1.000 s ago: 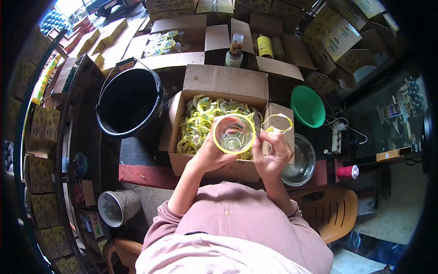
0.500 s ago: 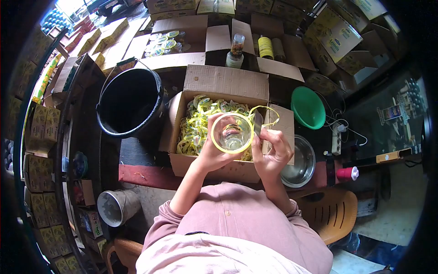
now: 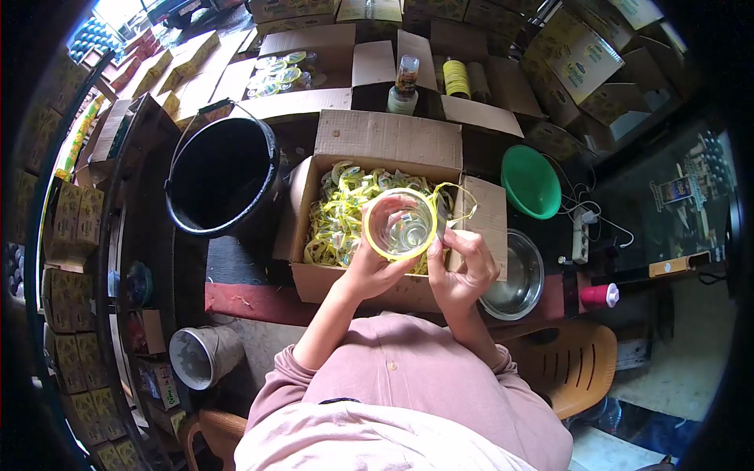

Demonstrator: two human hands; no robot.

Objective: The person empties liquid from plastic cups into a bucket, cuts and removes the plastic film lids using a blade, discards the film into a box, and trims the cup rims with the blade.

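Note:
My left hand (image 3: 372,263) is wrapped around a clear plastic cup (image 3: 410,235) with a yellow rim, its mouth turned toward me. Close against the cup's right side, my right hand (image 3: 465,271) is closed in a pinch. A thin, flat, grey blade-like piece (image 3: 442,217) sticks up from its fingers, partly hidden by them. From the rim area a narrow yellow strip (image 3: 473,206) loops out to the right. Below both hands stands an open cardboard box (image 3: 377,140) filled with a tangle of yellow and clear plastic scraps (image 3: 342,206).
A black bucket (image 3: 177,177) stands left of the box. On the right are a green bowl (image 3: 528,184), a clear basin (image 3: 518,286) and a power strip (image 3: 580,242) with cables. Behind, boxes hold cup stacks (image 3: 455,78) and loose yellow-rimmed plastic pieces (image 3: 279,77).
The cup has tilted or turned slightly in my left hand, and the dark print seen inside it no longer shows. My right hand has shifted a little left and down along the rim.

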